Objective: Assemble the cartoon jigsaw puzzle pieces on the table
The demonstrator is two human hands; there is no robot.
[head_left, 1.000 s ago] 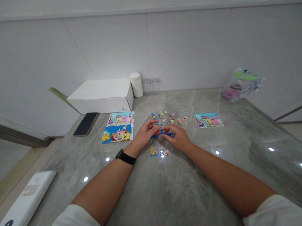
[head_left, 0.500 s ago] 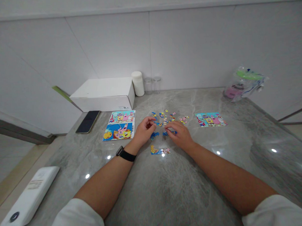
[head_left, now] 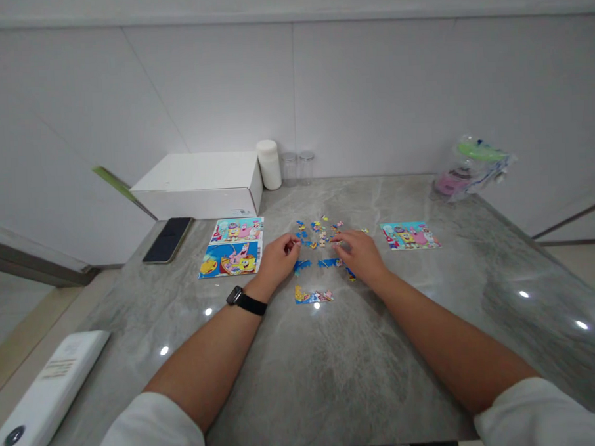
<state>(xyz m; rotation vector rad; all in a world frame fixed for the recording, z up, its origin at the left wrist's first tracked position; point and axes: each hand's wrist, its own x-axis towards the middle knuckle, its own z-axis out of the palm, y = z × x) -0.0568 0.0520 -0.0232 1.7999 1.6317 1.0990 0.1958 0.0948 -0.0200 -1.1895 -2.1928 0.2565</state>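
Though device print (head_left: 59,369) blurs, hands (head_left: 280,255) (head_left: 362,254) flank puzzle pieces (head_left: 322,235), right open, left's grip unclear.

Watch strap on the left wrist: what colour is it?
The strap is black, plain as far as visible; it shows best in the current head view.

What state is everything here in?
White box: closed
Phone: screen dark
White bottle: upright
Clear jars: upright
Green-topped tub: wrapped in clear plastic
Near puzzle strip: joined
Far puzzle pieces: scattered
Left sheet: face up
Right card: face up
Left hand: grip unclear
Right hand: thumb and finger apart
Watch: strapped on
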